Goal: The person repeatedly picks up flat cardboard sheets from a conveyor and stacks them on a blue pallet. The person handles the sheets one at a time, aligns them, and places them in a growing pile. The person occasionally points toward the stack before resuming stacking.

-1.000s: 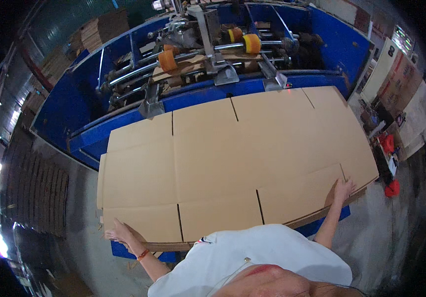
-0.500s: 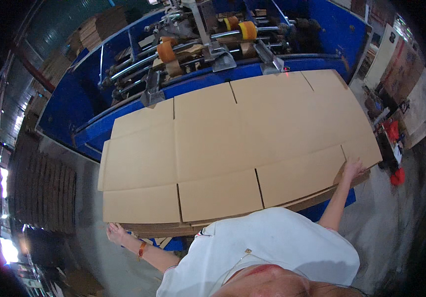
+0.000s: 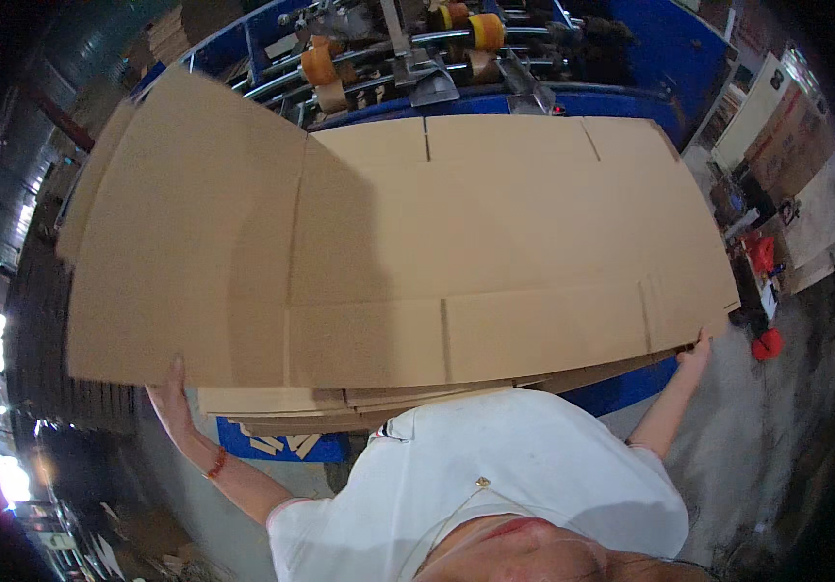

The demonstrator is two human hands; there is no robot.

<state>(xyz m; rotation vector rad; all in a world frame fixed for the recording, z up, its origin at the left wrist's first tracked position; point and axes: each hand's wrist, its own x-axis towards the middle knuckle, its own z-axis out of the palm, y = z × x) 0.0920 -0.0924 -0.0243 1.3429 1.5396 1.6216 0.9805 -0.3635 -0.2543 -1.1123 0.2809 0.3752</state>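
Found a slotted corrugated box blank (image 3: 369,233) across a cardboard stack (image 3: 272,401) on a blue platform (image 3: 621,388), with left end raised above the stack's near-left corner. Observed left hand (image 3: 173,412) clamped on the blank's near edge toward its left corner, right hand (image 3: 697,351) clamped at its near-right corner. Judged set wide, probably to support broad, flexible board at both ends; unable to see underside of grips.

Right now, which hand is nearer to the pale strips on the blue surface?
Left. The left hand is left of the pale strips; the right hand is much farther off, to their right.
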